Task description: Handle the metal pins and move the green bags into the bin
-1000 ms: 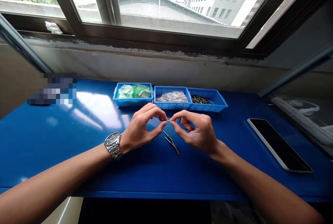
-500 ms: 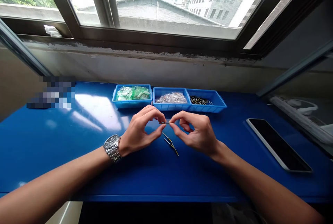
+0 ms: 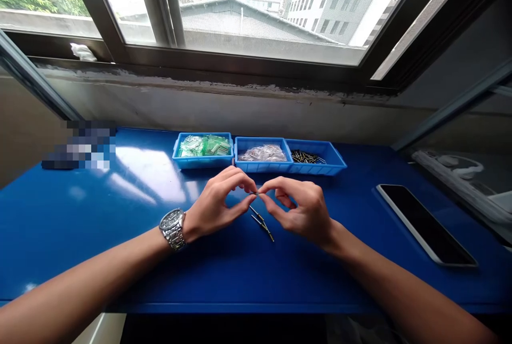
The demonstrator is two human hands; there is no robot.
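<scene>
My left hand [image 3: 222, 197], with a metal watch [image 3: 173, 226] on its wrist, pinches a thin metal pin [image 3: 253, 193] between thumb and forefinger. Opposite it, the fingertips of my right hand [image 3: 298, 202] are pinched together at the pin's other end. The two sets of fingertips nearly meet and cover most of the pin. On the blue table [image 3: 192, 274] just below them lie a few slim loose pins [image 3: 263, 226], silvery at one end and brassy or dark at the other.
Behind my hands stand a blue bin [image 3: 203, 162] with green-tinted bags of metal parts and a divided blue bin [image 3: 316, 169] holding clear-bagged parts and loose dark pins. A phone [image 3: 424, 224] lies at the right. A blurred-out item [image 3: 80, 146] sits far left, below the window.
My fingertips have come closer together, so less of the pin shows between them. The loose pins stay where they lay. The view has shifted slightly.
</scene>
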